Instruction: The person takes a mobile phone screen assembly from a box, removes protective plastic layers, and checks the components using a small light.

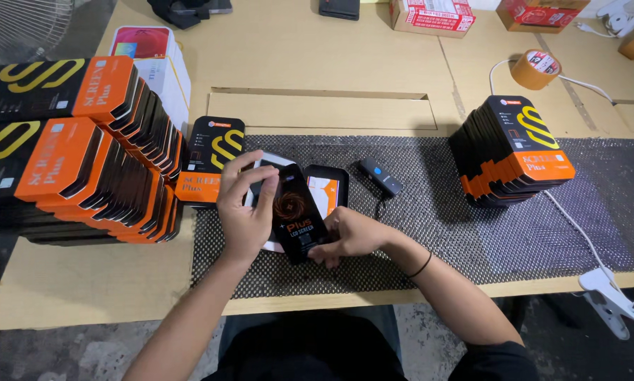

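Observation:
My left hand (243, 204) grips the left side of a black phone-sized screen panel (297, 212) with orange markings, held just above the black mesh mat (472, 219). At the panel's lower right corner my right hand (349, 235) holds it from below. A white tray insert shows under the panel. An open black box half (329, 189) with an orange and white inside lies just behind it. One flat black-and-orange box (211, 159) lies left of my left hand.
Tall fanned stacks of black-and-orange boxes (84, 148) fill the left side; another stack (514, 152) stands at right. A small black handheld scanner (380, 176) with a cable lies on the mat. A tape roll (535, 68), red cartons and a white clamp (613, 300) sit around the edges.

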